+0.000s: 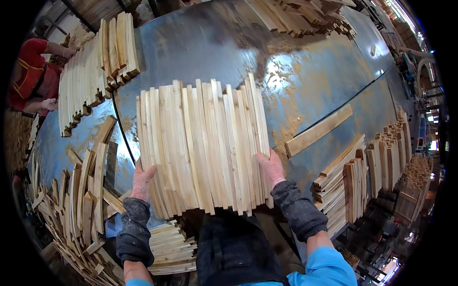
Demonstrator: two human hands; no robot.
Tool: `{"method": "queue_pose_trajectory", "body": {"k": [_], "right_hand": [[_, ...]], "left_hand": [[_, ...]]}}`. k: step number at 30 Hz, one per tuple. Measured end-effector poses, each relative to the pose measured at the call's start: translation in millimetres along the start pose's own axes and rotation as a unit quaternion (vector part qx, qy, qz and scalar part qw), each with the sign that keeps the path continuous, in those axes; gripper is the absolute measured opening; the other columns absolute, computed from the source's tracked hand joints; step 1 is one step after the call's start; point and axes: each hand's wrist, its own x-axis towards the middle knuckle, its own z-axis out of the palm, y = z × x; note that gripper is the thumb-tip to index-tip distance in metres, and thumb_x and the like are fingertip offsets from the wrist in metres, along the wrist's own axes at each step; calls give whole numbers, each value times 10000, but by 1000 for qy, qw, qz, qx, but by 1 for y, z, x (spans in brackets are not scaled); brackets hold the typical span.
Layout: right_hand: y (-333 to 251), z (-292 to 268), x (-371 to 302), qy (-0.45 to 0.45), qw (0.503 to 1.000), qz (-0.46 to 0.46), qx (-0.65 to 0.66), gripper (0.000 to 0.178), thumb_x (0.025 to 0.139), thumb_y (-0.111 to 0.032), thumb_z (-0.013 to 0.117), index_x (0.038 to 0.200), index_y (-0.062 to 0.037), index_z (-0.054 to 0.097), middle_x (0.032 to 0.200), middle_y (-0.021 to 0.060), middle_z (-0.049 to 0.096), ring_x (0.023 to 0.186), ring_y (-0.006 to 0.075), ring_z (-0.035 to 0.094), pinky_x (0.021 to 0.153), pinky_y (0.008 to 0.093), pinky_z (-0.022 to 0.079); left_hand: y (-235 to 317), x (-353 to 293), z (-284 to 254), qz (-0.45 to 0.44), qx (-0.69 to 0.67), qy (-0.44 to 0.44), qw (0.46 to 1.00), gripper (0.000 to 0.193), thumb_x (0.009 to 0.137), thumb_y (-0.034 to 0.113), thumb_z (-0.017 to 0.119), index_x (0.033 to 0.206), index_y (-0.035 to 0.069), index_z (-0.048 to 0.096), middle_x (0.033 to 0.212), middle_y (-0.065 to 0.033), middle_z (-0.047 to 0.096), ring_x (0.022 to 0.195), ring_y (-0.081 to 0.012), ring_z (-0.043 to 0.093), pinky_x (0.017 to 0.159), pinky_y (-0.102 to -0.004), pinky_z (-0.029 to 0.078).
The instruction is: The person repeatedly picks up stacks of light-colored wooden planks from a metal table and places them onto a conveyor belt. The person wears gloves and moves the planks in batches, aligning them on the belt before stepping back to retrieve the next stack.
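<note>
A wide row of pale wooden strips [205,148] lies side by side in front of me, their near ends at the table edge by my body. My left hand [142,180], in a pinkish work glove, presses against the row's left side with the thumb over the outer strips. On the opposite side my right hand [271,167], gloved alike, grips the outer strips. Between them the two hands squeeze the row together. The strip ends are uneven at both the far and near sides. My fingertips are partly hidden behind the wood.
The metal table [191,43] carries sawdust. One loose board [318,131] lies to the right, near stacked strips [341,186]. Left are jumbled offcuts [86,190]. A co-worker in red [36,71] handles another row [81,81] at the far left. More wood [296,16] lies at the far edge.
</note>
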Motion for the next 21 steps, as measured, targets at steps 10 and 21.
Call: {"method": "queue_pose_trajectory", "body": {"k": [10, 21], "right_hand": [[-13, -26, -13, -98, 976, 102, 163, 507, 907, -179, 866, 1339, 4, 674, 1207, 85, 755, 1074, 194, 716, 982, 364, 573], [-37, -73, -63, -181, 961, 78, 196, 514, 897, -129, 795, 1372, 11, 661, 1195, 69, 728, 1039, 193, 701, 947, 362, 566]], "left_hand": [[8, -10, 5, -108, -114, -126, 979, 794, 853, 97, 825, 1557, -13, 477, 1359, -157, 688, 1193, -290, 712, 1092, -436, 573], [21, -133, 24, -92, -161, -97, 978, 711, 828, 112, 823, 1483, -17, 581, 1325, -119, 708, 1189, -242, 702, 1071, -405, 565]]}}
